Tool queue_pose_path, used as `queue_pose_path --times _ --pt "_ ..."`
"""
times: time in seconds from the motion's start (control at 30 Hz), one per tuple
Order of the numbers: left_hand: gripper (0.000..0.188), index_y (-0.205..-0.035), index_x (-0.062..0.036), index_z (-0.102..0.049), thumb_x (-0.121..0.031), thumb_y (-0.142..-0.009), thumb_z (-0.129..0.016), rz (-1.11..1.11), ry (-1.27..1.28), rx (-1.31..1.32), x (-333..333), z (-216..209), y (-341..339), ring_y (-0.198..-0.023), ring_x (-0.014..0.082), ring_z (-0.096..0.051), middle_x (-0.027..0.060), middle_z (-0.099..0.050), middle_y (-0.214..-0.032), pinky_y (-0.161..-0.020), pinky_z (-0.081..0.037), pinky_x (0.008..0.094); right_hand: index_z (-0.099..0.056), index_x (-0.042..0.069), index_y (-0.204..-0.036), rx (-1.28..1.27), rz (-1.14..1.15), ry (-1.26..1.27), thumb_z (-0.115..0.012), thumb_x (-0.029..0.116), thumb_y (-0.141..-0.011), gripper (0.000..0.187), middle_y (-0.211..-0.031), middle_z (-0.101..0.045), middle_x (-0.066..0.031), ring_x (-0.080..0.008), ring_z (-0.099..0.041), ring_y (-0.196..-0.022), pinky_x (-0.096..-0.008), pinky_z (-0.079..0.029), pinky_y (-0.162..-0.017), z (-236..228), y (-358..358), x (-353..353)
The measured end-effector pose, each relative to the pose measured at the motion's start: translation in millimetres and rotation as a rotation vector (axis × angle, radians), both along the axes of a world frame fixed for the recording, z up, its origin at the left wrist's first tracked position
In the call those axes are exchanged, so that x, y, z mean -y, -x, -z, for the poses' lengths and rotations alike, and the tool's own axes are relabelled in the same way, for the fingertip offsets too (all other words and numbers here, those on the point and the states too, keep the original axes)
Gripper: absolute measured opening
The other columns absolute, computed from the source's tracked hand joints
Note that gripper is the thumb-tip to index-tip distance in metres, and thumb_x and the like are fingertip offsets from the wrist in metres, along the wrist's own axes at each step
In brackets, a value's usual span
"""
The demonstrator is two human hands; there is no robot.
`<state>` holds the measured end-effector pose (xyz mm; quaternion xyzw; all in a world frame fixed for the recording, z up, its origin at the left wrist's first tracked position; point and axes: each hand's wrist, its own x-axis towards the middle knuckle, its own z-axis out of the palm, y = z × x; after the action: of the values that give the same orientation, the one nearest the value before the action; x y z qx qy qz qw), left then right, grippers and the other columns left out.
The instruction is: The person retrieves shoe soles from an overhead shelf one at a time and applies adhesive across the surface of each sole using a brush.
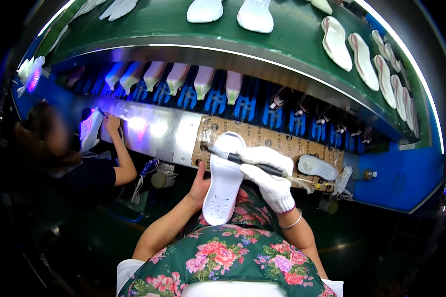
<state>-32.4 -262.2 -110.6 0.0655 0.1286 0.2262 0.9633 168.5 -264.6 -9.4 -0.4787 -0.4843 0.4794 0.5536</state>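
A white shoe sole (223,190) lies lengthwise in front of me, its heel end with small holes toward my body and its toe end over the bench edge. My bare left hand (200,189) grips it from the left side and underneath, the thumb up along its edge. In a white knitted glove, my right hand (268,173) is closed round a dark-handled brush (234,158). The brush slants across the front part of the sole, its tip by the sole's left edge; whether it touches I cannot tell. Behind the glove trails a thin pale tube or cord (302,184).
A cardboard-covered bench (272,136) holds another white sole (317,167) at the right. Beyond, shoe parts hang on a row of blue holders (215,101). Above, a green conveyor belt (287,29) carries several soles. At the left a co-worker's hand (112,122) holds a shoe (90,129).
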Motion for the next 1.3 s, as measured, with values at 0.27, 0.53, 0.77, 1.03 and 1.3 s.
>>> queue_pose_path --times 0.27,0.53,0.77,1.03,1.3 --pt "0.117 -0.128 -0.0013 -0.05 -0.093 -0.073 -0.002 -0.161 -0.066 -0.027 -29.7 -45.2 -33.4 -0.089 0.0348 -0.067 0.0191 -0.063 -0.099 -0.08 -0.055 0.047 -0.074 0.004 -0.096 0.398 0.156 -0.345 -0.078 0.002 -0.075 0.022 -0.085 -0.071 -0.0087 -0.0174 -0.067 -0.071 -0.0283 -0.053 -0.063 -12.3 -5.3 -17.6" --pt "0.091 -0.151 -0.0086 -0.027 -0.075 -0.091 -0.01 -0.289 -0.394 -0.377 -10.3 -32.9 -48.3 -0.133 0.0222 -0.044 0.0096 -0.043 -0.146 -0.111 -0.037 0.0377 -0.072 0.009 -0.1 0.778 0.156 -0.574 -0.074 0.0 -0.071 0.03 -0.096 -0.071 -0.0108 -0.0283 -0.068 -0.082 -0.0356 -0.053 -0.074 -15.1 2.6 -17.5" --pt "0.105 -0.139 -0.0054 -0.041 -0.086 -0.081 -0.006 -0.27 -0.308 -0.307 -20.2 -26.9 -36.0 -0.1 0.0279 -0.064 0.0166 -0.06 -0.117 -0.088 -0.053 0.042 -0.072 0.0 -0.089 0.325 0.14 -0.37 -0.075 -0.001 -0.074 0.016 -0.09 -0.072 -0.013 -0.0228 -0.069 -0.079 -0.0313 -0.054 -0.072 -13.3 4.2 -13.0" --pt "0.104 -0.151 -0.0084 -0.024 -0.086 -0.082 -0.015 -0.327 -0.486 -0.422 -42.4 -27.0 -15.8 -0.128 0.0294 -0.05 0.0163 -0.044 -0.143 -0.107 -0.043 0.0449 -0.073 0.006 -0.094 0.448 -0.09 -0.533 -0.075 -0.001 -0.072 0.024 -0.09 -0.071 -0.0108 -0.0267 -0.068 -0.079 -0.0338 -0.053 -0.071 -10.3 18.6 -13.1" --pt "0.113 -0.143 -0.0055 -0.036 -0.093 -0.075 -0.014 -0.351 -0.274 0.066 -58.5 -23.5 -12.5 -0.101 0.0301 -0.065 0.019 -0.061 -0.119 -0.088 -0.054 0.0443 -0.072 0.007 -0.1 0.548 -0.122 -0.643 -0.076 0.0 -0.07 0.031 -0.099 -0.072 -0.0118 -0.028 -0.069 -0.084 -0.0363 -0.054 -0.074 1.9 24.7 -4.2"
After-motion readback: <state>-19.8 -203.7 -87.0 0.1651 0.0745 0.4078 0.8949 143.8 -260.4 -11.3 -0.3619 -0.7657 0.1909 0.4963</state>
